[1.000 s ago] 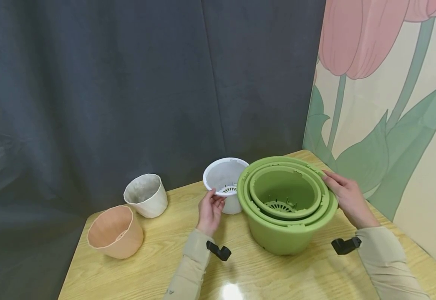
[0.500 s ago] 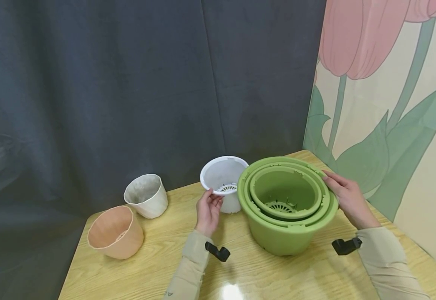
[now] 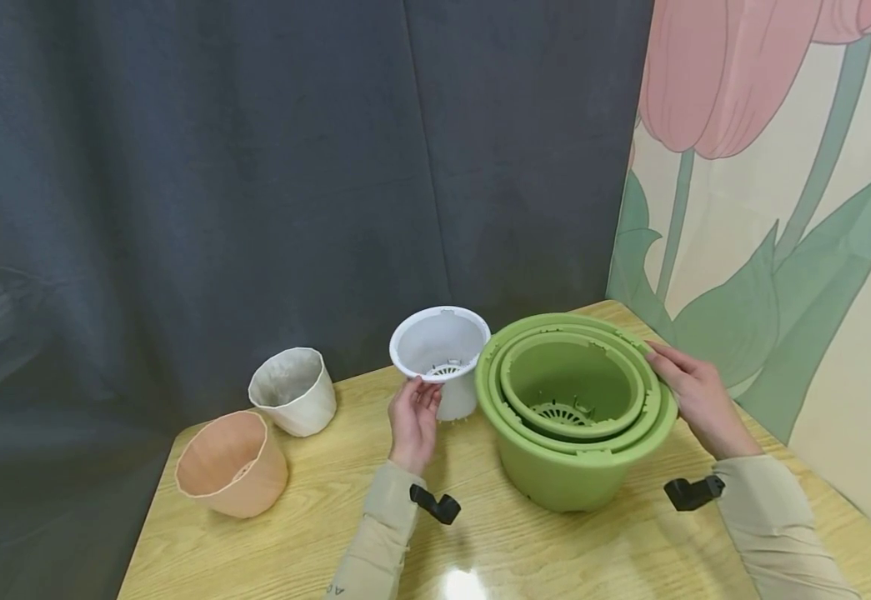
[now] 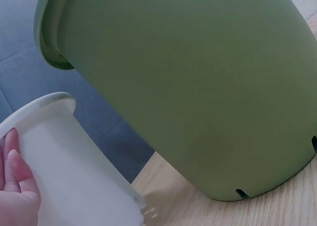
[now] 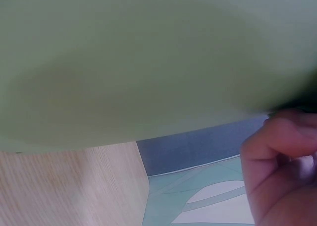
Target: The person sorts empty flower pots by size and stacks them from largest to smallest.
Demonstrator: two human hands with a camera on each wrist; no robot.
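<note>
My left hand pinches the front rim of a white plastic flower pot with a slotted bottom. In the left wrist view the fingers curl up under that rim, and the white pot leans beside the big green one. A large green flower pot stands to its right, with smaller green pots nested inside. My right hand grips the green rim at its right side, thumb on top. In the right wrist view the curled fingers sit under the rim.
A peach pot and a whitish pot stand at the left of the wooden table. Behind it hangs a dark curtain. A wall with painted tulips borders the right side.
The white pot has moved a little left and up with my left hand, opening more room between it and the green pots. My right hand and the green pots stay almost still.
</note>
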